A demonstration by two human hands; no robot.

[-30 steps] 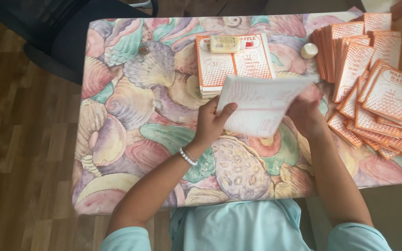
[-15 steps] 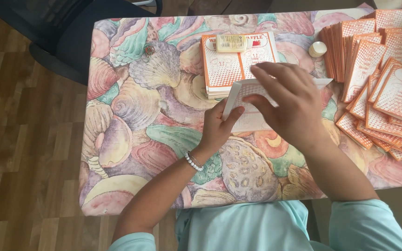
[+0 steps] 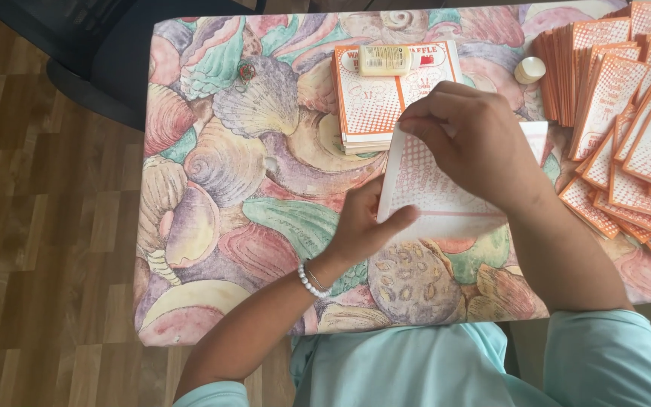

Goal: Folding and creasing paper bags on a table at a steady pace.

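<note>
— What printed packaging lies on the shell-patterned surface [image 3: 212, 188]?

— A flat orange-and-white cardboard sleeve [image 3: 431, 192] at the centre, a neat stack of the same sleeves [image 3: 367, 109] behind it, with a small pale-yellow labelled bottle [image 3: 384, 60] on top.

— And on the right?

— A fanned orange-and-white pile of sleeves [image 3: 627, 113].

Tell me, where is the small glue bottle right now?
The glue bottle lies on its side on top of the stack of orange cards at the table's far edge, just beyond the right hand.
</note>
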